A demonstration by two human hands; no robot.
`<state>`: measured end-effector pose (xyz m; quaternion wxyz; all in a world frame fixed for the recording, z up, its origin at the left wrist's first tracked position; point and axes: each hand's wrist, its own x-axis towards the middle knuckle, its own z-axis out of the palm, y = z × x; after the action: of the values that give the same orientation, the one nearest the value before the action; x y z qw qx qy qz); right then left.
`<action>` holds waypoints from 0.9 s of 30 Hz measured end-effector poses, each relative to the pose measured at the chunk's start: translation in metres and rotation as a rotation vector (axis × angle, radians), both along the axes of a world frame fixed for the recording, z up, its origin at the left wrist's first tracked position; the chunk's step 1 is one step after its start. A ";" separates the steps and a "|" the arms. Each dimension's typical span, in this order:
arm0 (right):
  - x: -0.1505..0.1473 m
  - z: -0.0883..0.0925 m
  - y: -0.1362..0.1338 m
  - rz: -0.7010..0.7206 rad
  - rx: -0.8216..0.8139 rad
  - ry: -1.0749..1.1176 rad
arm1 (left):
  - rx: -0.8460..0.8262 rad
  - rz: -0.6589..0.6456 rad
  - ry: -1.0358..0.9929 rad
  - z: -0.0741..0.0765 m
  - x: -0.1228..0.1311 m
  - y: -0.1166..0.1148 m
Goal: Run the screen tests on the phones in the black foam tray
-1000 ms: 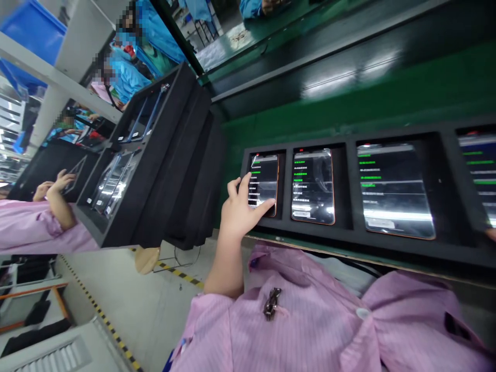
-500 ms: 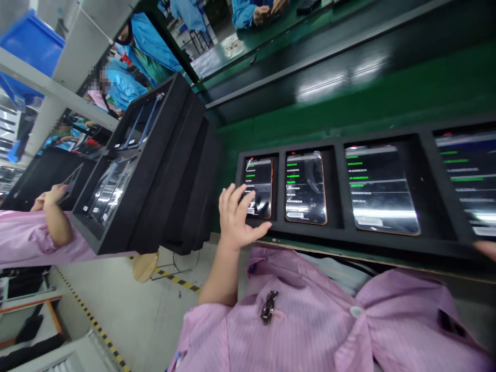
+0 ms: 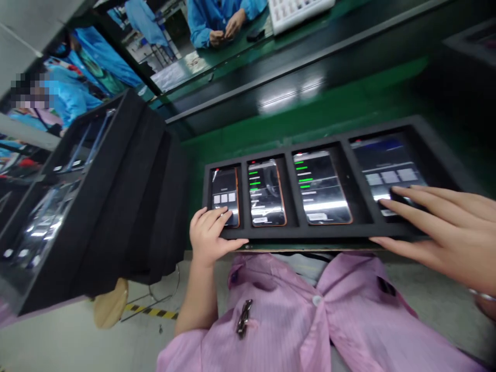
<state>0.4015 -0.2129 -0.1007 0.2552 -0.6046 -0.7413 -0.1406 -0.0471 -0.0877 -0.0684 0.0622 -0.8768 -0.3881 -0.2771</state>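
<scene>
The person's left hand (image 3: 207, 232) is unclenched and grips nothing, its fingers bent over the near end of the leftmost phone (image 3: 225, 182) and its thumb along the near edge of the black tray (image 3: 310, 232). The right hand (image 3: 445, 227) is also open, fingers stretched over the near part of the rightmost phone (image 3: 382, 152), thumb by the tray's near edge. Whether the fingertips touch either screen cannot be told. Both phones lie face up in the tray's end compartments, each showing a row of pale squares. Between them, the second phone (image 3: 265, 194) and the third phone (image 3: 320, 181) show green and white lines. The tray lies on a green bench (image 3: 232, 135). To the left stand stacked black trays (image 3: 132, 191); on the far side are a co-worker's hands (image 3: 235, 23) and a white tray (image 3: 298, 14).
</scene>
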 end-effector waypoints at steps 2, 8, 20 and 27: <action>-0.003 0.012 0.003 0.058 0.089 -0.118 | -0.005 -0.005 0.008 0.000 0.000 0.000; -0.008 0.027 0.006 0.055 0.145 -0.241 | 0.027 -0.038 0.037 -0.001 -0.002 0.002; -0.003 0.018 0.007 0.098 0.180 -0.215 | 0.050 -0.045 0.022 -0.002 -0.002 0.003; -0.005 0.020 0.008 0.107 0.197 -0.217 | 0.053 -0.046 0.009 -0.002 -0.001 0.003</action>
<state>0.3969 -0.2045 -0.0803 0.2390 -0.5175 -0.7784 -0.2632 -0.0477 -0.0848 -0.0704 0.0807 -0.8847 -0.3602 -0.2845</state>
